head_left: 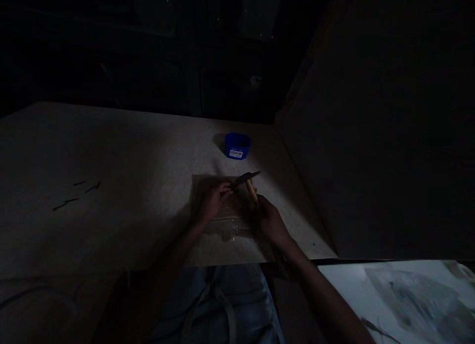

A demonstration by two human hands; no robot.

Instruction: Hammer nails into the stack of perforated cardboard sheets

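Observation:
The scene is very dark. My left hand (212,201) is closed around the handle of a knife (245,177) whose dark blade points right and away from me. My right hand (269,220) is wrapped around a short tan stick (252,188) that stands up just below the blade. Both hands work over a flat brownish board or mat (226,220) lying on the pale table (141,156). Whether the blade touches the stick I cannot tell.
A small blue tub (237,146) with a label stands on the table behind the hands. A few dark slivers (76,193) lie at the left. A dark wall panel (371,136) rises at the right. A white sheet (401,294) lies at lower right.

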